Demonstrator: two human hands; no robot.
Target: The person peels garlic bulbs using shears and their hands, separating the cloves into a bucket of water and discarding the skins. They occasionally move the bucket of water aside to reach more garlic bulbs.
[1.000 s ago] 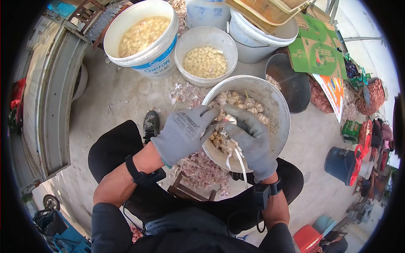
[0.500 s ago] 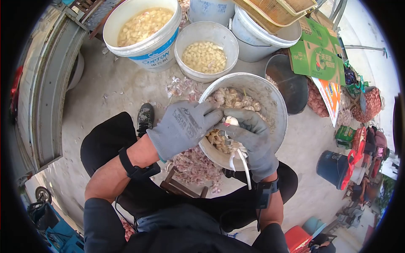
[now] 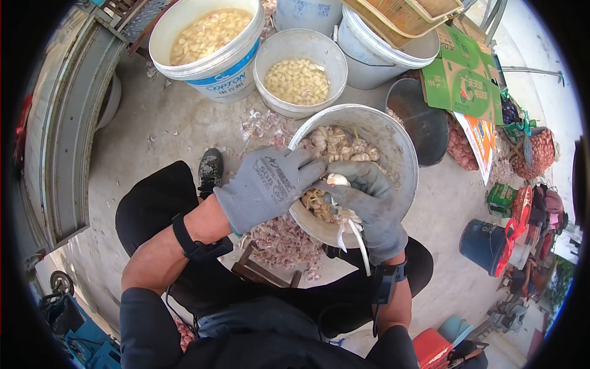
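Fingers, right: the gloved fingers [image 3: 364, 173] curl closed around a garlic clove [image 3: 337, 179], whose white top shows above them.
Fingers, left: the fingers [image 3: 306, 167] lie close together and nearly straight, tips touching the clove. The thumb is hidden underneath, so I cannot tell whether they pinch it.
Clove's place: over the near half of the metal basin [image 3: 396, 161], above its contents and inside the rim.
Right hand pose: the right hand [image 3: 372, 203] comes up over the basin's near rim, palm turned inward. A pale strip of skin [image 3: 362, 246] hangs from it past the rim.
Left hand pose: the left hand [image 3: 265, 187] reaches in across the basin's left rim, back of the glove upward, forearm slanting down towards the body.
Wrists: each carries a dark band.
Basin contents: unpeeled garlic bulbs [image 3: 339, 144] are heaped in the far half.
Edges and room: both hands meet just inside the near-left rim, and the basin's right wall is bare.
Left of basin: open concrete floor [image 3: 166, 135] scattered with husks, and a shoe [image 3: 211, 169].
Below the near-left rim: a pile of pinkish peels [image 3: 283, 241].
Beyond the far rim: a small white bucket [image 3: 278, 104] of peeled cloves stands just beside the basin. A larger white bucket [image 3: 227, 83] stands to its left.
Right of basin: a dark pan [image 3: 427, 126], close by.
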